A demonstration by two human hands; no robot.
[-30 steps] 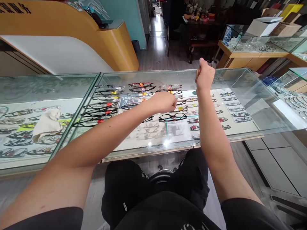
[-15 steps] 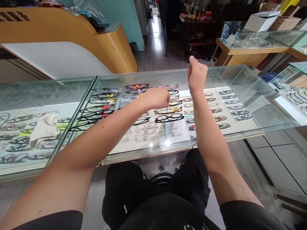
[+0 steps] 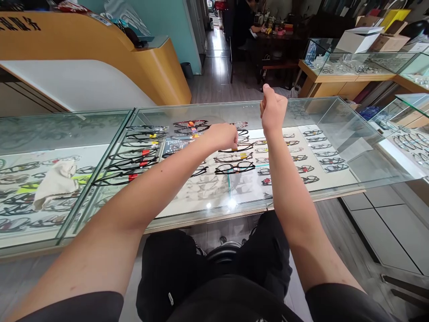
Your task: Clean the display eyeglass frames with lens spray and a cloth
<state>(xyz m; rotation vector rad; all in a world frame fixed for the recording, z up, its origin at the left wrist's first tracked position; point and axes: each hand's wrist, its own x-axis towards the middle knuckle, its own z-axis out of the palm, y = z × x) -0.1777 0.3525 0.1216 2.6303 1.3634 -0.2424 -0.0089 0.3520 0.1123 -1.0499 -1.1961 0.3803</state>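
My left hand (image 3: 224, 136) reaches over the glass display case (image 3: 187, 212) with its fingers curled downward. Its fingertips are close to a dark eyeglass frame (image 3: 246, 148); whether they touch it, or what they hold, I cannot tell. My right hand (image 3: 274, 112) is closed in a fist, thumb uppermost, near the far edge of the case. Anything inside that fist is hidden. Between my forearms lies a black pair of eyeglasses (image 3: 234, 167). Other frames with red tags (image 3: 145, 152) lie in rows to the left, partly behind my left forearm.
A crumpled white cloth (image 3: 56, 183) lies at the left over more eyeglasses. On the right, a white card (image 3: 323, 150) carries a column of frames. A wooden counter (image 3: 164, 67) stands beyond. In the background, a person's hand (image 3: 256, 29) shows at a dark table.
The view has shifted slightly, so the case sits a little lower. My left forearm and hand have edged to the right. My right hand keeps its fist in nearly the same place.
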